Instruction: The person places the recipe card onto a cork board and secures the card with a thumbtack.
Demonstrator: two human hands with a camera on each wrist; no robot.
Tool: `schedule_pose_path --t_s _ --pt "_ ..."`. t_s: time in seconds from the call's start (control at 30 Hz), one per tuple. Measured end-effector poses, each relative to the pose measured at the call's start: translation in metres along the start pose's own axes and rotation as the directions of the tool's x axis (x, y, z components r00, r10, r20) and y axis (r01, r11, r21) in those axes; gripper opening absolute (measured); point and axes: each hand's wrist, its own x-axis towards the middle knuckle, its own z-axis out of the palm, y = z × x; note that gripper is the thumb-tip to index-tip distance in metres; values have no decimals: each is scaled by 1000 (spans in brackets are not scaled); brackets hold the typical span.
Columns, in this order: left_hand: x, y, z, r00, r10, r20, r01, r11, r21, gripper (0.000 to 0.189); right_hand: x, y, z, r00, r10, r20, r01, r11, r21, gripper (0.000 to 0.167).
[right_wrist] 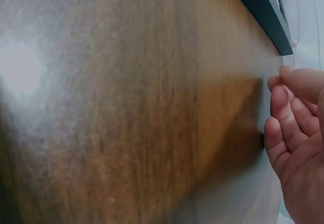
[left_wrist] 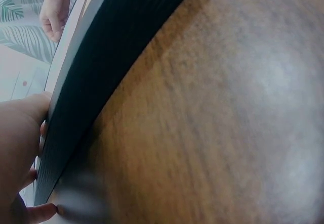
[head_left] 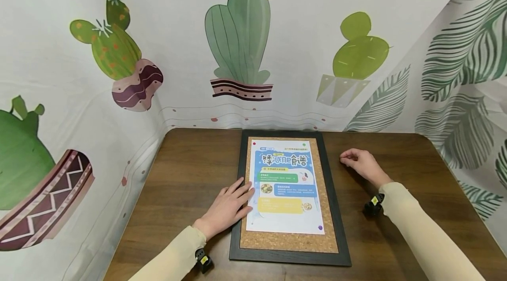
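Observation:
A black-framed cork board (head_left: 291, 242) lies on the table, with a printed poster (head_left: 285, 224) on its cork. Three pushpins show on the poster: a red one (head_left: 254, 144) at top left, a green one (head_left: 304, 145) at top right, and a purple one (head_left: 320, 228) at bottom right. My left hand (head_left: 227, 206) rests across the frame's left edge, fingers spread, some tips touching the poster. To the board's right, my right hand (head_left: 364, 165) is low over the table. Its thumb and forefinger tips (right_wrist: 276, 80) meet; whether something tiny is between them is hidden.
The brown wooden table (head_left: 178, 162) extends on both sides of the board. Behind it and at the sides hangs a white cloth (head_left: 301, 52) printed with cacti and leaves. A small black device is strapped to each wrist.

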Motion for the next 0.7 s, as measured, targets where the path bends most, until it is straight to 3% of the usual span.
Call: schedule_pose_path --t_s 0.37,0.7 --pt "0 0 1 1000 -7 10 7 1000 2 58 -1 5 0 1000 -16 -20 17 1000 20 24" --pt "0 -1 1 1000 -1 4 1 1000 -4 58 -7 10 2 994 10 -110 -5 999 45 24"
